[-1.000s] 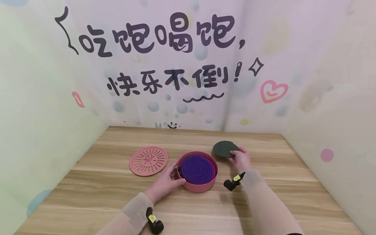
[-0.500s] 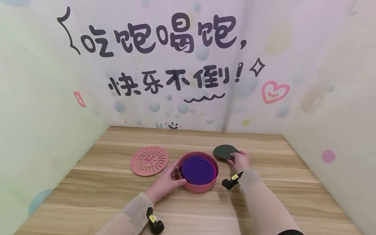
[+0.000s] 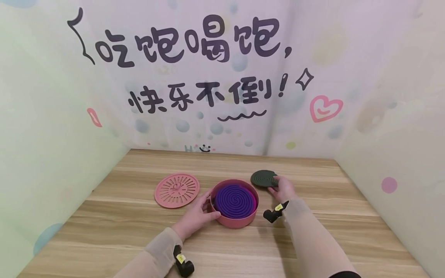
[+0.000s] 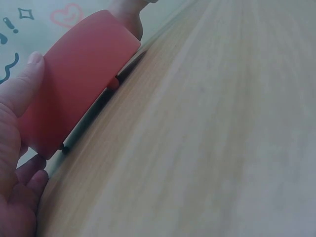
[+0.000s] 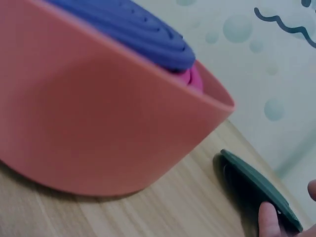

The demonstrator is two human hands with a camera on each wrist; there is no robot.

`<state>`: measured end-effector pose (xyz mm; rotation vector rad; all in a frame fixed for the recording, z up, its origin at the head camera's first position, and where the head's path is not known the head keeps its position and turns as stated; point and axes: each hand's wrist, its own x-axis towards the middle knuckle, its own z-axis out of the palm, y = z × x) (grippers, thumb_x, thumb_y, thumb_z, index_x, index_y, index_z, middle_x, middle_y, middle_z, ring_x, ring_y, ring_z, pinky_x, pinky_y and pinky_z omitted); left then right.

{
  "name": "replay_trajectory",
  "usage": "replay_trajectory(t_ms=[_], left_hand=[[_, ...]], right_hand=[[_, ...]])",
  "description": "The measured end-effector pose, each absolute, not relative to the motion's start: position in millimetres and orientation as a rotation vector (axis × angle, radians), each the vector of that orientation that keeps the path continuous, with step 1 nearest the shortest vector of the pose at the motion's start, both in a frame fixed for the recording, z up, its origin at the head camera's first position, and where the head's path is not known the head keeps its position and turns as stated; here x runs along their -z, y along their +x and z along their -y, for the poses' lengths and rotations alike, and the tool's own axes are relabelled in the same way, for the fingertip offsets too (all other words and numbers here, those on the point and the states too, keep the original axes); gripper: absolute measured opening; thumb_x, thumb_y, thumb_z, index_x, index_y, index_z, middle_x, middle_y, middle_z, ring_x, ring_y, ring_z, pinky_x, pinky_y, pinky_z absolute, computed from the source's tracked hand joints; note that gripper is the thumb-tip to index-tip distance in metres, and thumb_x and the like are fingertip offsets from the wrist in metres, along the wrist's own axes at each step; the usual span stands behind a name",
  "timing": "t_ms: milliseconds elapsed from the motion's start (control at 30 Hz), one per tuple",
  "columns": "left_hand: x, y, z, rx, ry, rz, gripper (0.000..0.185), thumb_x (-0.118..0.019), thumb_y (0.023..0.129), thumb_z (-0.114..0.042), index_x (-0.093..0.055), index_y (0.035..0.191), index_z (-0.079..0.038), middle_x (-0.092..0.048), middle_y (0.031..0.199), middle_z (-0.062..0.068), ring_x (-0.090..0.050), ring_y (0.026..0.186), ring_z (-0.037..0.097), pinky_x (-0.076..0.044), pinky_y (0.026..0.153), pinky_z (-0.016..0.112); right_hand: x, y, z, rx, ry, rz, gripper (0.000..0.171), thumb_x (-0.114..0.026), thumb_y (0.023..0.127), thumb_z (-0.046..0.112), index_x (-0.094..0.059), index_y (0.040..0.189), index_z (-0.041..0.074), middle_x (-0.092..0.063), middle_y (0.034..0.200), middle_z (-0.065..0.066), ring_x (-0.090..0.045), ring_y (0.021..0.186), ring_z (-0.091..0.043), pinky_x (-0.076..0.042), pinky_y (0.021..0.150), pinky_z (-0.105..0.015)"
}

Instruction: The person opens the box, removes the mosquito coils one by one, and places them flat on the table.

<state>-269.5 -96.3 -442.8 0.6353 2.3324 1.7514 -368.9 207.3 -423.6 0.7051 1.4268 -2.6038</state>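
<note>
Left hand (image 3: 194, 216) cups the pink tin (image 3: 233, 219) at frame centre, purple coil (image 3: 233, 200) inside. Right hand (image 3: 285, 189) – fingertips resting on the dark green coil (image 3: 264, 178), flat on the counter (image 3: 313, 239), grip unclear. Likely mid-pickup – next needs a clean pinch.

Sheer beige sleeves (image 3: 158, 253) cover both arms, each wrist strapped with a black camera (image 3: 183, 264) bearing a yellow label

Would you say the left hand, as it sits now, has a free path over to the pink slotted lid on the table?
Probably yes. The left hand rests against the pink container, and the pink slotted lid lies flat on the table just beyond it, to its left, with only bare wood between them.
</note>
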Motion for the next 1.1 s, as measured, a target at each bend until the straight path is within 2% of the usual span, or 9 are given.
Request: replay_trajectory(t_ms=[167, 467, 800, 1100], left_hand=[[442, -269, 95, -1.766, 0.658, -2.328, 0.078, -0.064, 0.077, -0.026, -0.016, 0.138, -0.016, -0.023, 0.136, 0.01, -0.032, 0.118, 0.026, -0.029, 0.094, 0.04], [444, -272, 96, -1.772, 0.67, -2.308, 0.078, -0.064, 0.077, -0.026, -0.017, 0.138, -0.017, -0.024, 0.136, 0.009, -0.032, 0.118, 0.025, -0.029, 0.094, 0.04], [443, -271, 96, -1.796, 0.686, -2.285, 0.077, -0.064, 0.078, -0.024, -0.017, 0.138, -0.015, -0.024, 0.136, 0.011, -0.031, 0.119, 0.027, -0.029, 0.094, 0.043], [441, -269, 96, -1.774, 0.672, -2.312, 0.077, -0.064, 0.077, -0.025, -0.017, 0.137, -0.013, -0.025, 0.135, 0.012, -0.033, 0.117, 0.028, -0.029, 0.094, 0.042]], right_hand=[[419, -368, -206, 2.604, 0.757, -1.424, 0.052, -0.04, 0.088, 0.007, -0.019, 0.136, 0.006, -0.025, 0.133, -0.012, -0.03, 0.116, -0.021, -0.032, 0.093, -0.032], [415, -366, -207, 2.661, 0.733, -1.327, 0.051, -0.032, 0.089, 0.006, -0.014, 0.136, 0.003, -0.019, 0.137, -0.011, -0.026, 0.12, -0.018, -0.028, 0.096, -0.029], [439, -383, -227, 2.676, 0.716, -1.146, 0.061, -0.042, 0.087, 0.007, -0.007, 0.137, 0.006, -0.015, 0.139, -0.013, -0.02, 0.123, -0.022, -0.016, 0.1, -0.038], [405, -349, -213, 2.672, 0.777, -1.156, 0.057, -0.031, 0.092, 0.013, 0.002, 0.138, 0.012, -0.006, 0.141, -0.012, -0.012, 0.126, -0.021, -0.013, 0.101, -0.036]])
